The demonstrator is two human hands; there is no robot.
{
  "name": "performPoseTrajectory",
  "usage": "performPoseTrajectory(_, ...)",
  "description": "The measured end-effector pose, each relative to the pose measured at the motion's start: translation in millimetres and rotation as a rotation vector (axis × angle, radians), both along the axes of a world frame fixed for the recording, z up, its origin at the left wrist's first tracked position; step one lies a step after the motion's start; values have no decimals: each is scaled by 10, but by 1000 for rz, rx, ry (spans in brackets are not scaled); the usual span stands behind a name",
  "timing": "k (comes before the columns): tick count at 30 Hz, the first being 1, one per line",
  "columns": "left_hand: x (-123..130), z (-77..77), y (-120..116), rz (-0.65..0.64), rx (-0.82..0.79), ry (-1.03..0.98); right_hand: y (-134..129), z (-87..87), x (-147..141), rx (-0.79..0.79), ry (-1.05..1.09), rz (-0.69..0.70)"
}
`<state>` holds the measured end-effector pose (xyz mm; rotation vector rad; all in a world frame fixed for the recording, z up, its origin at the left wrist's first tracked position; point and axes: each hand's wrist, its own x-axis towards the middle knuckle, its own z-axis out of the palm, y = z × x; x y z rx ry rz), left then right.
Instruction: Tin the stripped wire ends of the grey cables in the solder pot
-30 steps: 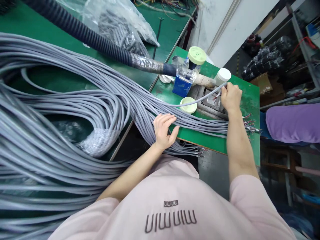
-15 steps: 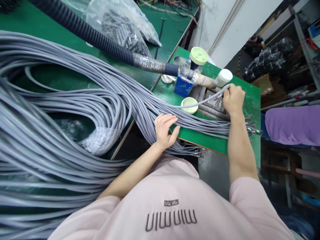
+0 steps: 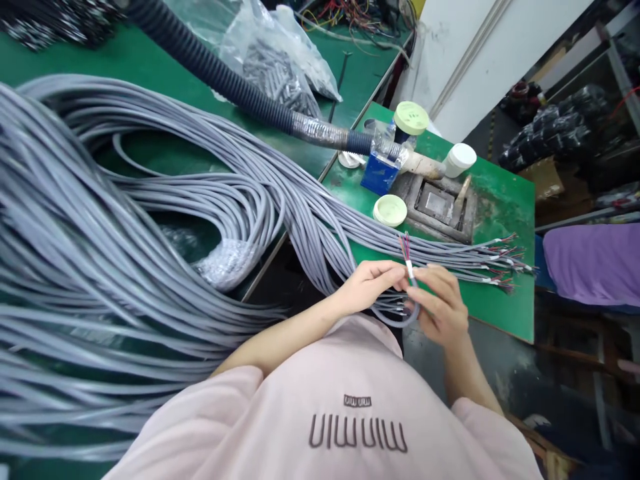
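Both my hands are at the end of one grey cable [image 3: 411, 316], close in front of my chest. Its stripped end points up, with thin red and dark wires [image 3: 405, 248] fanning out above a white band [image 3: 410, 269]. My left hand [image 3: 373, 283] pinches the cable at the band from the left. From the right, the fingers of my right hand [image 3: 440, 303] close on the same cable just below. Behind them a thick bundle of grey cables [image 3: 320, 207] runs across the green table, its wire ends [image 3: 505, 260] lying to the right.
A solder pot [image 3: 440, 203] with a brush-like stick sits behind the bundle. Around it are a pale green lid [image 3: 390, 211], a blue box [image 3: 379, 175], a white jar [image 3: 460, 160] and a black extraction hose [image 3: 215, 67]. Someone in purple [image 3: 593, 263] is at the right.
My right hand has come back from over the solder pot with the cable end, towards my chest. My left hand has left the bundle and now grips that cable too.
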<state>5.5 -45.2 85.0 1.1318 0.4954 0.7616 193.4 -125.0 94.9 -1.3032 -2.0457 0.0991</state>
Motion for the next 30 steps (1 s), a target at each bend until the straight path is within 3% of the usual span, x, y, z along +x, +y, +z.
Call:
performPoseTrajectory(5,36,-55,-85,45,-159,-35,-236,-180,-191,25,73,-24)
performPoseTrajectory(9,34,-44,-148,97,-178,0,-310,-249,-258,21,136,-35)
performPoseTrajectory(16,45,-65,-193,160,-158,39,-336,-313,-314,18,168,-49)
performPoseTrajectory(30,92,-122,-162,132,-227,62,-328,-404,-362,90,185,-6)
